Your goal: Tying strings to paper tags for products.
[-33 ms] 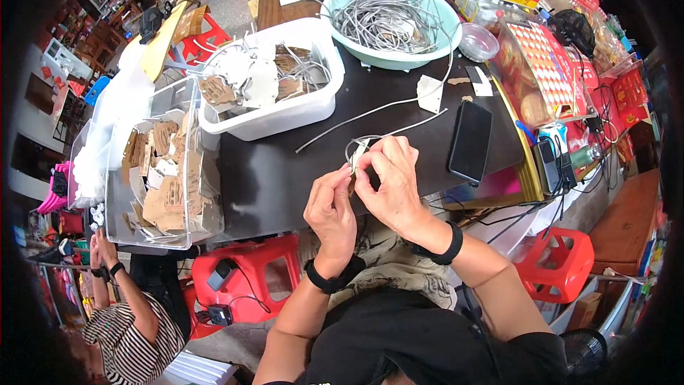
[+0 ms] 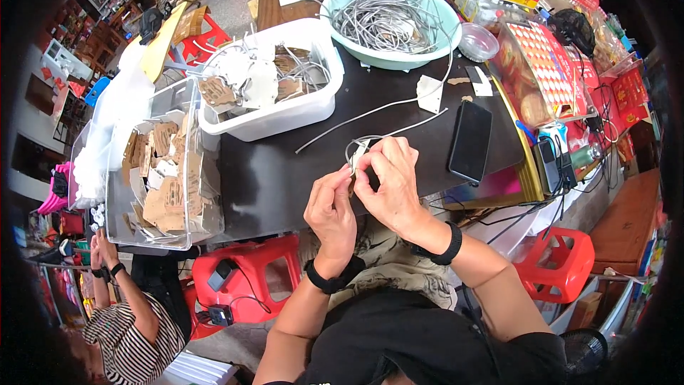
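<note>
Over the near edge of the dark table, both my hands are closed and their fingertips nearly meet. My left hand (image 2: 332, 210) pinches a thin grey cord (image 2: 416, 125), which bends into a small loop above the fingers and trails off to the right. My right hand (image 2: 390, 184) grips a small white cardboard piece (image 2: 360, 150) beside that loop; its fingers cover much of the piece. Exactly how cord and card are joined is hidden. Farther off lies another cardboard tag (image 2: 429, 94) with a grey cord touching it.
A white tub (image 2: 267, 122) holds cards with cords; a clear bin (image 2: 151, 237) holds cardboard pieces. Behind stands a pale green basin (image 2: 399, 61) of coiled grey cord. A black phone (image 2: 470, 139) lies right of my hands. Another person (image 2: 132, 321) works at lower left, near a red stool (image 2: 267, 264).
</note>
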A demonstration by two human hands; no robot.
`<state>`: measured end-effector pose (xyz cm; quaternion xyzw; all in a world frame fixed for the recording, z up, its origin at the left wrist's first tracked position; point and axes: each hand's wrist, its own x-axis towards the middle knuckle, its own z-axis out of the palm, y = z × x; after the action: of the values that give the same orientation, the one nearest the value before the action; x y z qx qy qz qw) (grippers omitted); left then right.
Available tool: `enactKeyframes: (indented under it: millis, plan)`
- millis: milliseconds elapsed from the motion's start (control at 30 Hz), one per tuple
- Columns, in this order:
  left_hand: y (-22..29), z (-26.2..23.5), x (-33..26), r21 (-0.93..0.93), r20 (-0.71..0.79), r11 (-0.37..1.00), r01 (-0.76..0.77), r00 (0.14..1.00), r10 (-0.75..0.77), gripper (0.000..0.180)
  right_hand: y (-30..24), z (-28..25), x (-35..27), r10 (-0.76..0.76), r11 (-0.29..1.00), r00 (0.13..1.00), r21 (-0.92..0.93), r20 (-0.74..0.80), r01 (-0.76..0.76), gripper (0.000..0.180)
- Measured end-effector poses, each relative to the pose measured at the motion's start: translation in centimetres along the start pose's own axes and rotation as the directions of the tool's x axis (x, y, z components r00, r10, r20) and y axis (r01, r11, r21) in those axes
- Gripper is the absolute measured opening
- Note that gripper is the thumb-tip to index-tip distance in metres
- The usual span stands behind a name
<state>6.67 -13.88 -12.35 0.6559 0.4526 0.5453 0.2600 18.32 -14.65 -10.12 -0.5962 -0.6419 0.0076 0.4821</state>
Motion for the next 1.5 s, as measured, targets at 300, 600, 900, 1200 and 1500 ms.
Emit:
enactKeyframes:
  millis: [300, 600, 900, 1200, 1500]
  plan:
    - [-2.2, -1.7, 0.2, 0.251, -0.004, 0.961, -0.116, 0.993, 0.121, 0.017, -1.4, -2.1, -2.5, -0.028, 0.987, 0.991, 0.160, 0.127, 0.007, 0.023]
    - [-2.9, -3.1, 1.2, 0.261, -0.005, 0.965, 0.015, 1.000, -0.015, 0.010, -3.5, -5.0, -7.4, -0.543, 0.454, 0.653, 0.839, 0.528, -0.300, 0.014]
    - [-2.8, -3.4, 0.4, 0.071, 0.075, 0.996, -0.048, 0.996, 0.043, 0.008, 3.6, -2.4, 0.6, 0.167, 0.906, 0.966, 0.355, 0.196, -0.229, 0.019]
    - [-1.6, -3.0, 0.3, 0.084, 0.043, 0.996, -0.024, 0.999, 0.021, 0.009, 2.7, -0.8, 1.2, -0.008, 0.935, 0.985, 0.350, 0.170, -0.053, 0.012]
    - [-2.2, -3.2, 0.4, -0.151, 0.109, 0.976, 0.156, 0.984, -0.140, 0.009, 3.7, -2.0, 3.5, -0.101, 0.995, 0.989, -0.011, 0.112, 0.103, 0.041]
